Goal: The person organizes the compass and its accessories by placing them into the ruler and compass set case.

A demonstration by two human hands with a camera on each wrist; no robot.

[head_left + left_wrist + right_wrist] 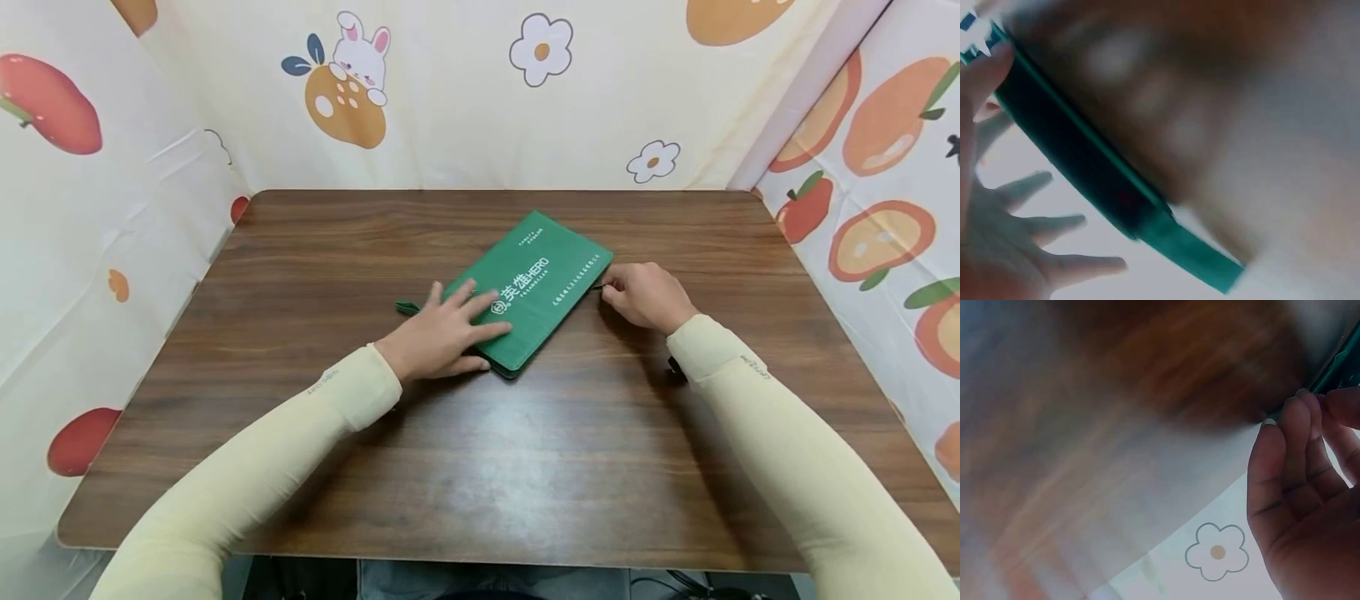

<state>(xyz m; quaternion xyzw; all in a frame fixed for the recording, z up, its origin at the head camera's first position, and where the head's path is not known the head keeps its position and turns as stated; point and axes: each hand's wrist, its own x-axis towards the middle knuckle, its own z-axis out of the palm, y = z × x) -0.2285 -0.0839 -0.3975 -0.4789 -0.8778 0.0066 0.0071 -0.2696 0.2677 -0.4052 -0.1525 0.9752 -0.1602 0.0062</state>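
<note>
A flat green pouch (551,279) with white "HERO" lettering lies slantwise on the table. My left hand (442,333) rests on its near left part, fingers spread and straight, thumb by the near edge. A green strap (407,308) sticks out past that hand; the left wrist view shows the strap (1194,253) at the end of the pouch's dark side. At the pouch's right edge, my right hand (645,293) pinches a small dark zipper pull (597,287). In the right wrist view the right hand's fingertips (1269,434) meet beside the green edge, mostly covering the pull.
The brown wood-grain table (525,467) extends around the pouch on all sides. Behind it hangs a cream backdrop (450,108) printed with fruit, flowers and a rabbit; printed sheets also flank the left and right. Dark cables (690,583) show below the front edge.
</note>
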